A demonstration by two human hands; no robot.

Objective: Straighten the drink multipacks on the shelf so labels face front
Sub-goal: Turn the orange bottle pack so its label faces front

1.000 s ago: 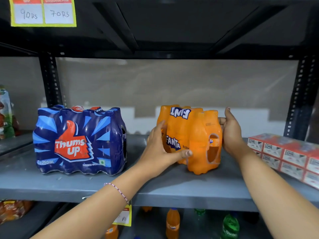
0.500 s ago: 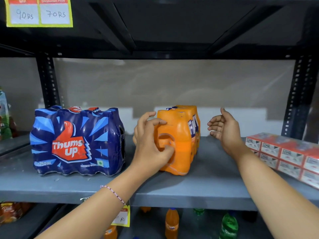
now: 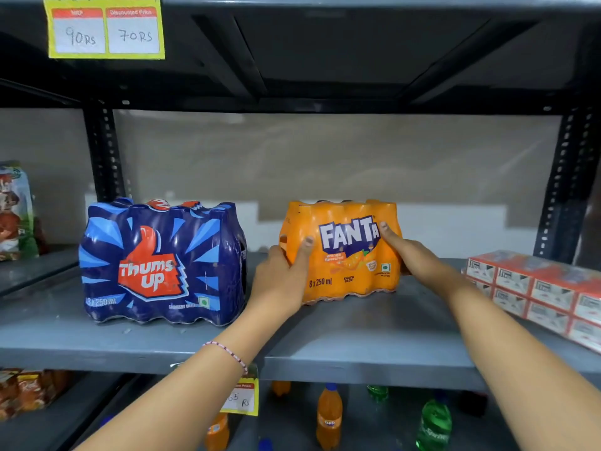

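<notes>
An orange Fanta multipack (image 3: pixel 344 258) stands on the grey shelf (image 3: pixel 325 346), its big label facing me. My left hand (image 3: pixel 283 278) grips its left end, thumb across the front. My right hand (image 3: pixel 409 255) presses on its right end, thumb on the label's edge. To the left stands a dark blue Thums Up multipack (image 3: pixel 162 265), label facing front, apart from the Fanta pack and from both hands.
A red and white carton pack (image 3: pixel 536 291) lies angled at the shelf's right end. Black uprights (image 3: pixel 104 154) frame the bay. A yellow price tag (image 3: pixel 105 30) hangs above. Loose bottles (image 3: pixel 328 415) stand on the shelf below. A juice carton (image 3: pixel 16 209) is at far left.
The Fanta pack has been turned from end-on to label-forward. My right hand, which was off the pack half a second ago, is now on its right end.
</notes>
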